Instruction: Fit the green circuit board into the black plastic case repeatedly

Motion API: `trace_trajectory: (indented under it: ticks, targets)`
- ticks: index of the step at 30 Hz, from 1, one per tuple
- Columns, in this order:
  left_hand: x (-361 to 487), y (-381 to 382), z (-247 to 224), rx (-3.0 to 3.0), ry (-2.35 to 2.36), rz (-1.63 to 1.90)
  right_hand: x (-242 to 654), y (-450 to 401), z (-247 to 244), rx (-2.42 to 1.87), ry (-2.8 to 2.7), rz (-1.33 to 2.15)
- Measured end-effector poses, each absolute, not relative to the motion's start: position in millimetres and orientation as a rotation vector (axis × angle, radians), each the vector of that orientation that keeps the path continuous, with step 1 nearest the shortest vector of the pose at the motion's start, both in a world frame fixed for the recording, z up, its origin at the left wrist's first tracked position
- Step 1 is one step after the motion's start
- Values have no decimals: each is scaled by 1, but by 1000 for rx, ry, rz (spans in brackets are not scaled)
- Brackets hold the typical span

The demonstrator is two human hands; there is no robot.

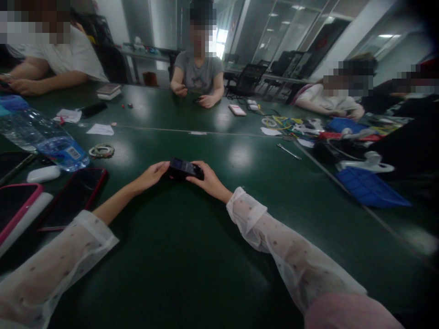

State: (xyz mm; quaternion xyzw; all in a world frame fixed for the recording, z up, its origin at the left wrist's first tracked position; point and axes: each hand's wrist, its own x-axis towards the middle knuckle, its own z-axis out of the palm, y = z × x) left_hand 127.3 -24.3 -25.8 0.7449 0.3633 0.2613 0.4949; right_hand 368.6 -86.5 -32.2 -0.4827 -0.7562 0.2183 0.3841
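A small black box-shaped device (186, 169), which looks like an action camera with a little dark screen on its face, is held between my two hands above the green table. My left hand (153, 176) grips its left end, with thumb and fingers closed there. Around the right end, my right hand (210, 181) is closed, thumb along the near side and fingers over the far side. The device's underside and some fingertips are hidden.
To the left lie a water bottle (61, 141), a red-edged phone (77, 196), a white earbud case (43, 174) and a bracelet (101, 151). Rightward are a wrench (288, 151), a blue tray (370, 186) and tangled cables (284, 122). Several people sit around the table.
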Motion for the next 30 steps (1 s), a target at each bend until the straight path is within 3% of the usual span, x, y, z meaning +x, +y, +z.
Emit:
trace_trajectory:
  ticks: [30]
  targets:
    - [127,-20,-30,1875,882,614,365,-91,-25,-1207,-1784,524]
